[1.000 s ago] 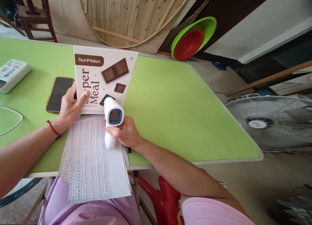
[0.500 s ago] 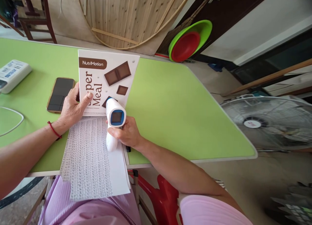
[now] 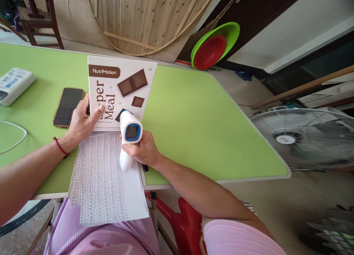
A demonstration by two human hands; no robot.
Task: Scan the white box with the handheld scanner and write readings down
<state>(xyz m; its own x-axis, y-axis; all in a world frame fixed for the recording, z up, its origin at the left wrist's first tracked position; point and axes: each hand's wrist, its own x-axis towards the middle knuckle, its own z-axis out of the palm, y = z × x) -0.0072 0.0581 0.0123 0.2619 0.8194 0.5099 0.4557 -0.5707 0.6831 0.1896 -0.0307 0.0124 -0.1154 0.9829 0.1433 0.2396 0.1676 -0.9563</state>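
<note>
My left hand grips the left edge of a white NutriMotion meal box, thumb on its front and fingers out of sight behind. The box stands upright with chocolate pieces printed on it. In my right hand is a white infrared thermometer, its blue-framed screen toward me and its head overlapping the box's lower right corner. Whether it touches the box I cannot tell. Below both lie sheets of handwritten paper, hanging over the table's front edge. A smartphone lies flat just left of my left hand.
On the green table, a white power bank and a white cable sit at the left. A dark pen end shows beside the papers. A fan stands past the right edge, a red stool below the table.
The view has shifted very slightly. Both hands, the box and the thermometer keep the same positions relative to one another.
</note>
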